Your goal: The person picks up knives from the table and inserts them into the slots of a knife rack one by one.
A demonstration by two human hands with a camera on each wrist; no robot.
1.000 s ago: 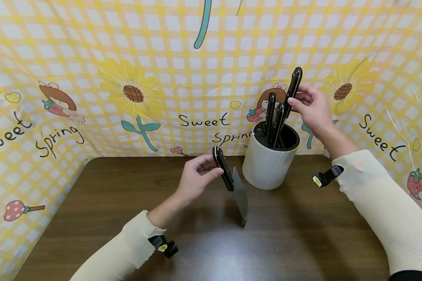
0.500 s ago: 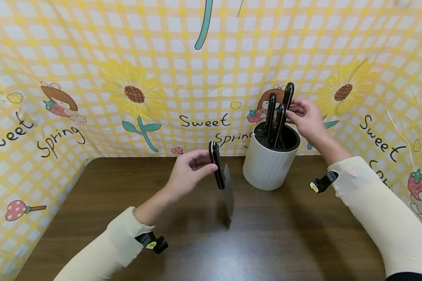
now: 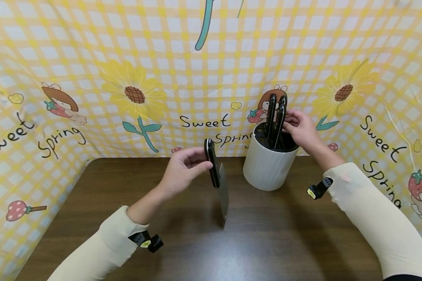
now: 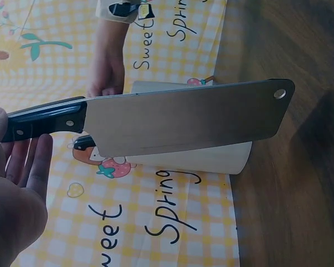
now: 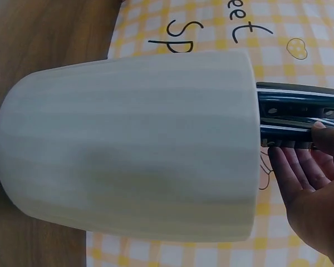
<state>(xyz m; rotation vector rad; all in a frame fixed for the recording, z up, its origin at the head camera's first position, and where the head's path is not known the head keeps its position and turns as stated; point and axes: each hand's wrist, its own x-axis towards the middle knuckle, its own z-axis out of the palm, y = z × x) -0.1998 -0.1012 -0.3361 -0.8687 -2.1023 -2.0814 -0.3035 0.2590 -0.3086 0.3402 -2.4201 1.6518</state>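
Note:
My left hand (image 3: pixel 183 169) grips the black riveted handle of a cleaver (image 4: pixel 189 119), thumb on one side and fingers on the other. The broad steel blade points down, left of a white ribbed knife holder (image 3: pixel 269 168). At the holder's opening, my right hand (image 3: pixel 304 128) pinches the black handle of a knife (image 5: pixel 286 134). That knife's blade is hidden inside the holder. Two other black-handled knives, one at the left (image 3: pixel 270 113) and one in front (image 3: pixel 279 127), stand in the dark insert, overlapping the held handle in the head view.
The holder stands near the back edge of a dark brown wooden table (image 3: pixel 126 187). Behind and at both sides hangs a yellow checked cloth (image 3: pixel 197 78) with printed flowers and lettering. A small black camera is strapped on each wrist.
My right hand has lowered its knife down into the holder, so the handle sits level with the others. The left hand has drawn the cleaver a little leftward, away from the holder.

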